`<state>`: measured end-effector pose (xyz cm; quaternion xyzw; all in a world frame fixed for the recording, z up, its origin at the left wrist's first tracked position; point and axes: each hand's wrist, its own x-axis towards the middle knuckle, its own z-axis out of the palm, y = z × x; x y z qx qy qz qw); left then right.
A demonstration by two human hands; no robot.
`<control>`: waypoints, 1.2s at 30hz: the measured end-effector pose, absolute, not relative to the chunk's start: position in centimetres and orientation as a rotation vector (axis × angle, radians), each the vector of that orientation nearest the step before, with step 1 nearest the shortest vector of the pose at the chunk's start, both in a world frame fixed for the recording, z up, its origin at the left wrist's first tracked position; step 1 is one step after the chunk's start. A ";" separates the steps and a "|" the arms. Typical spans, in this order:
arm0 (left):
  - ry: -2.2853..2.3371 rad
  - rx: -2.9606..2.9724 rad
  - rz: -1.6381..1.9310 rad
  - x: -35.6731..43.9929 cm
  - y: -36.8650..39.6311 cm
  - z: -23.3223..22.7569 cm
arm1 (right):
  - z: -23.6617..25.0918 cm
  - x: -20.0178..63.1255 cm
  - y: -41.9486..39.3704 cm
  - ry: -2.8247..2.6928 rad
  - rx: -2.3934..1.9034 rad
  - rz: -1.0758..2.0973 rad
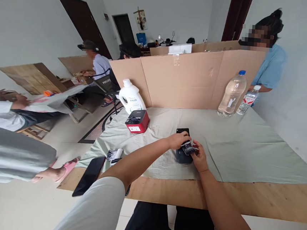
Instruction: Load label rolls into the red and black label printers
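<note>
In front of me on the cloth lies a dark handheld device (184, 159), its black upper end showing past my fingers. Over it is a strip with black and white marks (188, 148), which looks like printed paper. My left hand (179, 140) reaches across from the left, its fingers closed on the strip's upper left side. From the right, my right hand (200, 157) pinches the strip's right edge between thumb and fingers. Both hands hide part of the device.
A red and black box-shaped device (138, 121) stands by a white jug (132, 98). Beside my left forearm lie marked paper pieces (111, 155) and a black phone (89, 176). A cardboard screen (183, 82), a large bottle (232, 95) and a small bottle (248, 100) stand behind. Several people are nearby.
</note>
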<state>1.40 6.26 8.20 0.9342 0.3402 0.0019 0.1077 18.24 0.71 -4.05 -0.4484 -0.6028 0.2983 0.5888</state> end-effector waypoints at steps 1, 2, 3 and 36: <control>1.006 2.768 -0.033 1.6 6.4 8.1 | -3.8 18.2 0.6 -1.432 -1.042 0.660; 1.009 2.779 -0.052 1.7 6.5 7.9 | -3.6 18.2 0.4 -1.456 -1.039 0.631; 1.012 2.779 -0.056 1.7 6.6 7.7 | -3.4 18.2 0.3 -1.477 -1.035 0.609; 1.070 2.384 0.385 0.4 5.4 7.5 | -1.6 17.4 -0.8 -1.580 -1.105 0.208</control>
